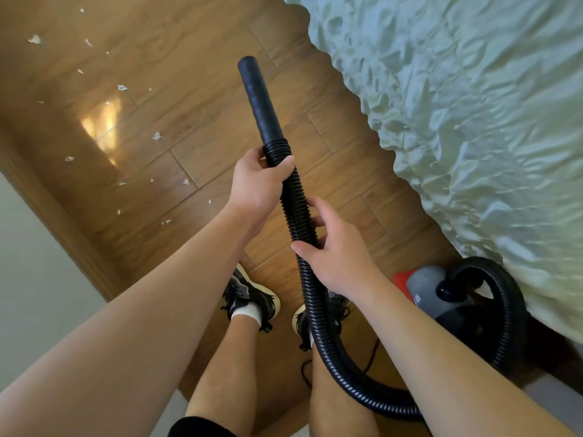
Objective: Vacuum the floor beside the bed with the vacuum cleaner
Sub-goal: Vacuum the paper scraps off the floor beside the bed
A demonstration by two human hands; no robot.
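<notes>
Rumpled bed (473, 121) at right, wood floor (195, 89) beside it, vacuum cleaner (438, 294) on the floor beside the bed edge. Ribbed hose (296, 212) gripped by left hand (255, 181) just below nozzle tube (257, 96), by right hand (337, 257) lower down. Paper scraps (156, 136) litter floor at left.

Ribbed black plastic hose (303, 279); glossy wood floor (195, 115); crinkled satin-like bedspread (473, 105)

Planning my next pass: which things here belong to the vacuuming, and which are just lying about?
For the job: nozzle, ribbed hose gripped by left hand and right hand, vacuum body, paper scraps on the wooden floor.
Just there: bed cover, shoes, baseboard.
</notes>
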